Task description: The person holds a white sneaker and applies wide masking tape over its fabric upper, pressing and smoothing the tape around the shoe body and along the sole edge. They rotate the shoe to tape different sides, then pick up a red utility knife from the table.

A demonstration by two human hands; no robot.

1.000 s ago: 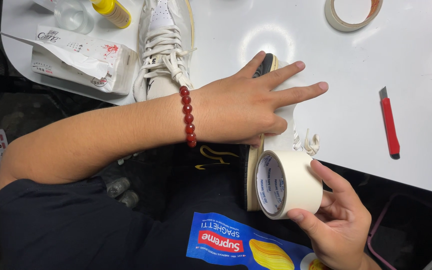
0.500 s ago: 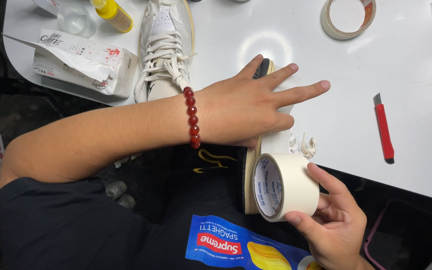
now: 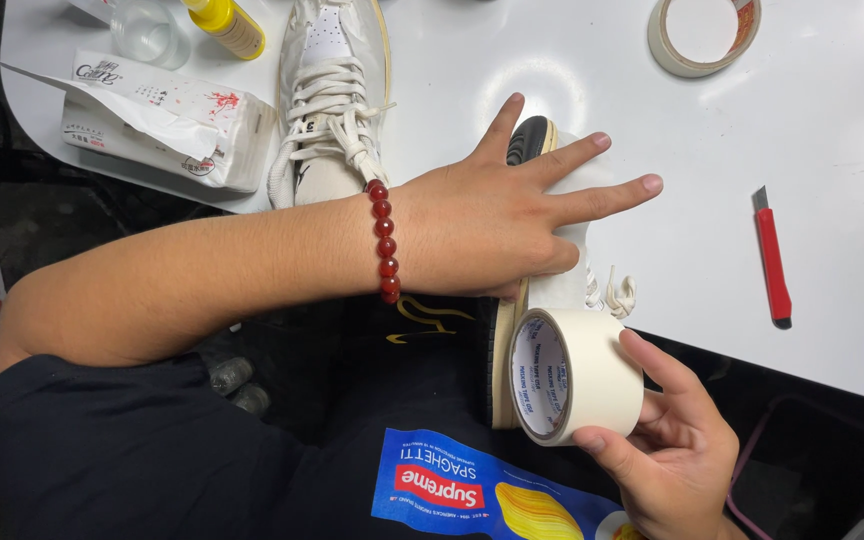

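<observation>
My left hand (image 3: pixel 492 225), with a red bead bracelet (image 3: pixel 384 240) on the wrist, presses flat with spread fingers on a white shoe (image 3: pixel 574 285). The shoe lies on its side at the front edge of the white table (image 3: pixel 832 330), its dark sole (image 3: pixel 530 138) showing under my fingers. My right hand (image 3: pixel 677 455) grips a roll of cream masking tape (image 3: pixel 592 385) just below the table edge. The roll sits against the shoe's heel end, and a strip of tape seems to run along the sole.
A second white laced shoe (image 3: pixel 327 100) stands to the left, next to a tissue pack (image 3: pixel 162 120), a yellow bottle (image 3: pixel 227 22) and a clear cup (image 3: pixel 147 30). Another tape roll (image 3: pixel 704 35) lies at the back. A red utility knife (image 3: pixel 772 260) lies to the right.
Almost nothing: both hands keep their hold, the tape roll sits very slightly lower, and the view has shifted a little.
</observation>
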